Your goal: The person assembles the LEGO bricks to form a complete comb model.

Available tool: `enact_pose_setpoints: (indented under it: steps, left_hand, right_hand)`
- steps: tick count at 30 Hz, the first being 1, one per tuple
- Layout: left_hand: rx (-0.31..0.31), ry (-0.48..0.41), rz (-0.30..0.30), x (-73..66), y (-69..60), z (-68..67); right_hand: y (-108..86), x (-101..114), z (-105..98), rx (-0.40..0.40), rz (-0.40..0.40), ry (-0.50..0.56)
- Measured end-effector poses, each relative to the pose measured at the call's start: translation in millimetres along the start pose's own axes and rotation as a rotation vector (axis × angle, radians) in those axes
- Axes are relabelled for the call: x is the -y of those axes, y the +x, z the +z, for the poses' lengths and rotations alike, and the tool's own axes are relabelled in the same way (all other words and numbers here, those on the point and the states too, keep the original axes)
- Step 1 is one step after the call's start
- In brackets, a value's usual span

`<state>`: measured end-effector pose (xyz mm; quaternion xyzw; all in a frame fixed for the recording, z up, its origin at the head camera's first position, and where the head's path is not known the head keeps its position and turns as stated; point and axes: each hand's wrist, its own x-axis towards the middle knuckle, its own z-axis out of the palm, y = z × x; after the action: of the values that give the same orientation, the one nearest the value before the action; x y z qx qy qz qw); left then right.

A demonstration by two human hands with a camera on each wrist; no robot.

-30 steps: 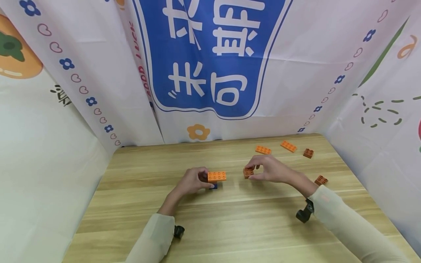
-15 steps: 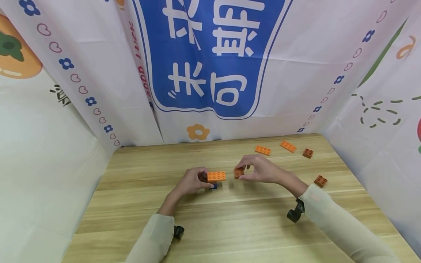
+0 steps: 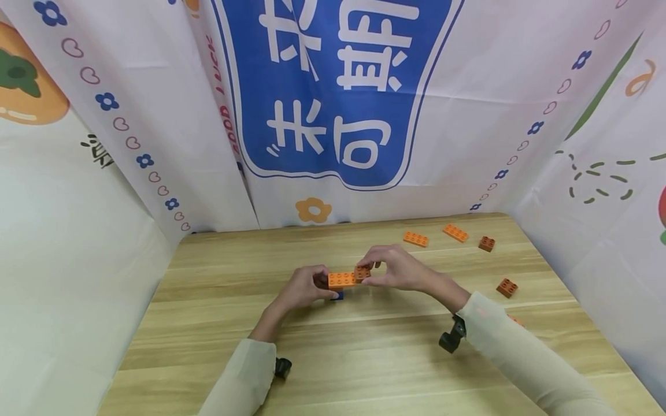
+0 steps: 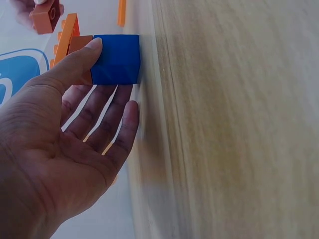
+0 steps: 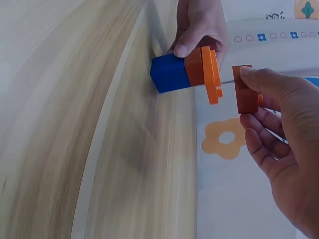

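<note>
In the head view my left hand [image 3: 303, 286] grips a small stack of toy building bricks over the table. A blue block [image 4: 117, 59] forms its base, a brown brick [image 5: 194, 68] sits in the middle, and a studded orange plate [image 3: 340, 280] tops it, overhanging to one side. My left thumb presses near the seam of blue and brown. Between thumb and fingers, my right hand [image 3: 399, 268] pinches another brown brick [image 5: 245, 89]. That brick is just above the plate's right end; a gap separates them in the right wrist view.
Toward the back right of the wooden table [image 3: 312, 358] lie two orange plates [image 3: 416, 238] and a brown brick [image 3: 487, 243]. Nearer stands another brown brick [image 3: 507, 287]. An orange piece [image 3: 515, 319] shows partly behind the right sleeve. Printed cloth walls [image 3: 208, 190] enclose the table.
My right hand has moved left with its brown brick, from well right of the stack to beside the orange plate. The left hand and stack have stayed in place.
</note>
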<state>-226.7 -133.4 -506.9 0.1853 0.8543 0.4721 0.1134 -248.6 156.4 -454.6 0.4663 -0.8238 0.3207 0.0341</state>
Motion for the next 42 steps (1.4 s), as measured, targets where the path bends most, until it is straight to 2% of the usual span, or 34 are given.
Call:
enact_pose_setpoints:
  steps: [13, 24, 42]
  left_hand:
    - [0.008, 0.006, 0.019, 1.5, -0.5, -0.7]
    - [0.012, -0.013, 0.036, 0.8, -0.3, -0.4]
    - [0.007, -0.004, 0.037, 0.5, -0.9, -0.5]
  right_hand:
    - [20.5, 7.6, 15.3, -0.009, -0.010, 0.040]
    - [30.6, 8.4, 28.3, -0.024, -0.017, 0.080]
    - [42.1, 6.6, 40.3, -0.003, -0.011, 0.047]
